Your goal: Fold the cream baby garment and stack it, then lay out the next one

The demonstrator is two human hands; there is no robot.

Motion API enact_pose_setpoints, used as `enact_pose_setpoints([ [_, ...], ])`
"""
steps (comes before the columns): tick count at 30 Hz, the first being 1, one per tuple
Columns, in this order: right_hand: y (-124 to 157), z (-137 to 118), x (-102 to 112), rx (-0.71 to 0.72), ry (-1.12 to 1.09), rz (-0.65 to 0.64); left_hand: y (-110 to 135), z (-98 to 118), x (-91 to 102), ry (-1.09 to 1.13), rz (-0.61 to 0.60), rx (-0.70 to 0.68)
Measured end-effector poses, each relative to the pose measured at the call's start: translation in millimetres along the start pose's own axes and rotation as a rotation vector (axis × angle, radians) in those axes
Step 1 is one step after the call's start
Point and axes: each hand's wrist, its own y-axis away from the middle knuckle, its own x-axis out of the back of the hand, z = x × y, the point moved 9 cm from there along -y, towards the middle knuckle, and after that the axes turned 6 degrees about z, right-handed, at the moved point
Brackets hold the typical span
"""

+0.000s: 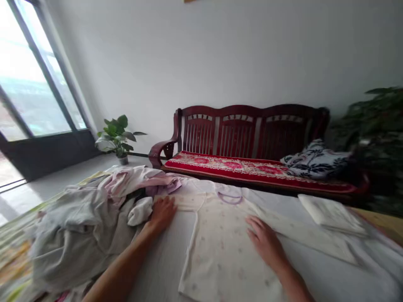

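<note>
A long-sleeved cream shirt [226,247] of soft, thin-looking cloth, dotted with small faint motifs, lay spread on the white sheet [157,268], its round neckline [229,200] edged in a lavender band and both sleeves stretched out sideways. The left hand [162,213] lay palm down on the end of one sleeve, fingers extended and grasping nothing; the right hand [262,241] rested on the chest near the other sleeve, its fingers loosely parted and closed on nothing. Just beside the left hand sat a crumpled white bundle [140,211], against a rumpled heap of clothes [78,235] in slack grey, pink and purple folds. To the right lay a flat, folded cream cloth [330,214]. Beyond stood a glossy, dark red wooden bench [236,134] with slatted back panels, a red floral runner [233,165] and a patterned, puckered cushion [316,161].
</note>
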Motion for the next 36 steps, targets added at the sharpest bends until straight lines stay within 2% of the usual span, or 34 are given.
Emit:
enact_pose_setpoints([
  [5,0.7,2.3,0.7,0.018,-0.012,0.022,-1.2,-19.8,2.6,-0.044,-0.018,0.151],
  [8,0.1,2.1,1.2,0.014,-0.014,0.032,-12.9,-11.0,6.8,-0.018,0.000,0.160],
  [11,0.0,1.3,1.6,0.000,-0.009,0.032,-31.1,30.1,8.7,0.089,0.023,0.035],
  [16,0.1,0.5,1.9,-0.024,0.000,0.021,-50.1,128.6,-5.0,0.270,-0.008,-0.266],
  [18,0.2,0.4,2.2,-0.027,0.007,0.023,-52.3,152.1,-17.2,0.298,-0.037,-0.318],
  [20,0.7,-0.3,2.7,-0.021,0.016,0.031,-53.2,159.4,-30.9,0.300,-0.067,-0.322],
  [23,2.2,-1.2,3.0,-0.009,0.041,0.050,-53.3,144.7,-48.4,0.278,-0.095,-0.285],
  [26,4.7,-3.0,1.4,0.014,0.090,0.059,-52.4,109.8,-58.5,0.236,-0.105,-0.211],
  [32,9.8,-8.1,-4.3,0.034,0.259,0.059,-43.2,26.5,-60.0,0.118,-0.098,0.017],
  [36,12.4,-0.8,-3.1,-0.053,0.364,0.028,-34.5,-9.1,-60.4,0.051,-0.090,0.127],
])
